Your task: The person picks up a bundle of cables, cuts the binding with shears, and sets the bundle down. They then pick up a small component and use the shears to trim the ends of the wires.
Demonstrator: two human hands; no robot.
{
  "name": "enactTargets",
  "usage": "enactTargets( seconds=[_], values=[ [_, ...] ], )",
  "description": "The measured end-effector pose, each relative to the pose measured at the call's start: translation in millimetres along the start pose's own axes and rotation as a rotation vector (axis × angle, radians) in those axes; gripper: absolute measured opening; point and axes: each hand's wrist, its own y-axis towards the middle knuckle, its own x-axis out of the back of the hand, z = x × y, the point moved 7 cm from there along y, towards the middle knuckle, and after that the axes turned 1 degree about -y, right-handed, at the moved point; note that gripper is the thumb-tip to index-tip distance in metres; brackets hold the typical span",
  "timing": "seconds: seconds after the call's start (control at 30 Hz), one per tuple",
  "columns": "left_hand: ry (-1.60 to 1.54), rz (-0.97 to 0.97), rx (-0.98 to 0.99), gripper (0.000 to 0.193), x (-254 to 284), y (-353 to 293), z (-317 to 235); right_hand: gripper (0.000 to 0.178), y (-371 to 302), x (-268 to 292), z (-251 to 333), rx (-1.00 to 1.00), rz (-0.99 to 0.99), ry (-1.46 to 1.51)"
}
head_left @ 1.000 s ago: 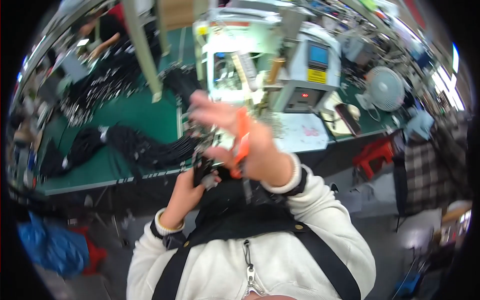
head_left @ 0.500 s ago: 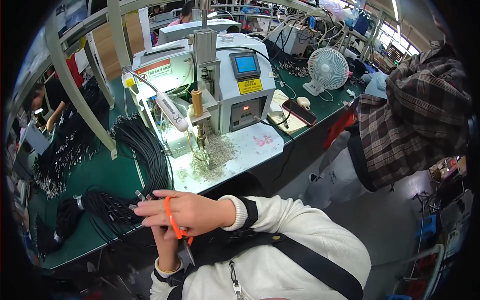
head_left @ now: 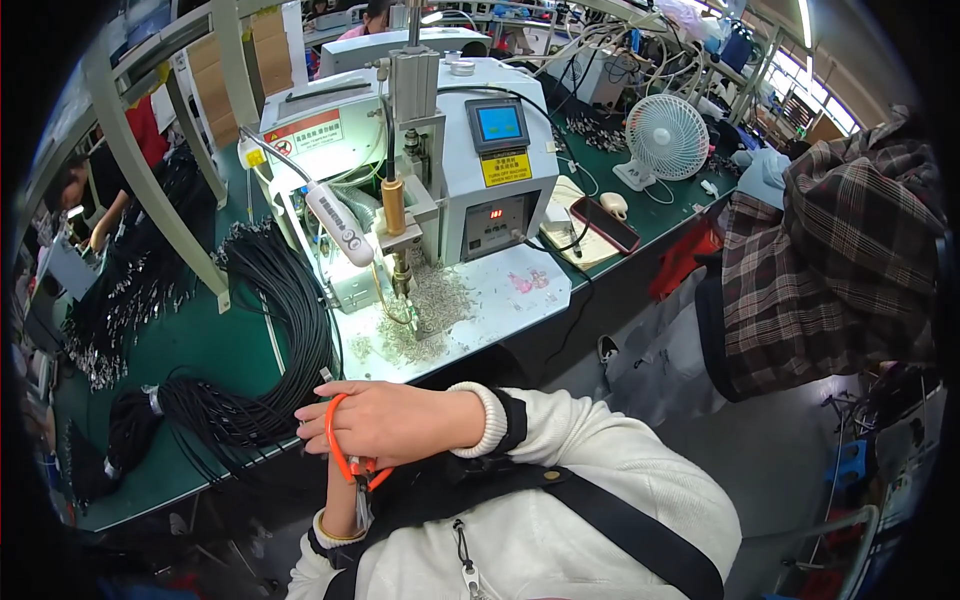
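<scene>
My right hand [head_left: 375, 425] is closed around orange-handled scissors [head_left: 334, 440], one handle loop passing over its fingers. The metal blades [head_left: 363, 508] hang down towards my body, beside my left wrist. My left hand [head_left: 341, 488] is tucked beneath the right one; its fingers are hidden, so what it holds cannot be made out. A small metal cable end [head_left: 326, 375] pokes up just beyond my right fingertips. A thick bundle of black cables [head_left: 300, 320] curves along the bench edge on the far side of my hands.
A white bench press machine [head_left: 465, 150] stands ahead, its lit plate [head_left: 500, 325] strewn with metal scraps. More tied black cables [head_left: 225, 410] lie on the green bench [head_left: 160, 335] at left. A white fan [head_left: 665, 140], a phone [head_left: 605, 225] and a person in plaid [head_left: 810, 270] are to the right.
My hands have shifted slightly right, and the scissors' blades now point more straight down. Several metal cable ends showing by my fingertips earlier are mostly out of sight. The person in plaid has moved slightly.
</scene>
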Motion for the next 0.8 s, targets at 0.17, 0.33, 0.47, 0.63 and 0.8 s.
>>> enactTargets(
  seconds=[0.17,0.33,0.47,0.63,0.8],
  values=[
    [-0.325,-0.239,0.028,0.029,-34,17,-13,0.039,-15,11,-2,-0.032,-0.061,0.117],
    [0.161,-0.124,-0.323,0.019,-94,44,-97,0.033,-57,26,-16,-0.062,-0.162,0.348],
    [0.04,0.219,0.028,0.029,-129,64,-55,0.02,-97,60,-24,-0.152,-0.405,0.374],
    [0.038,0.237,-0.074,0.021,-158,73,-66,0.009,-151,79,-38,-0.301,-0.774,0.297],
    [0.049,0.224,-0.027,0.017,-174,82,-67,0.012,-187,77,-62,-0.566,-0.976,0.466]
  ],
)
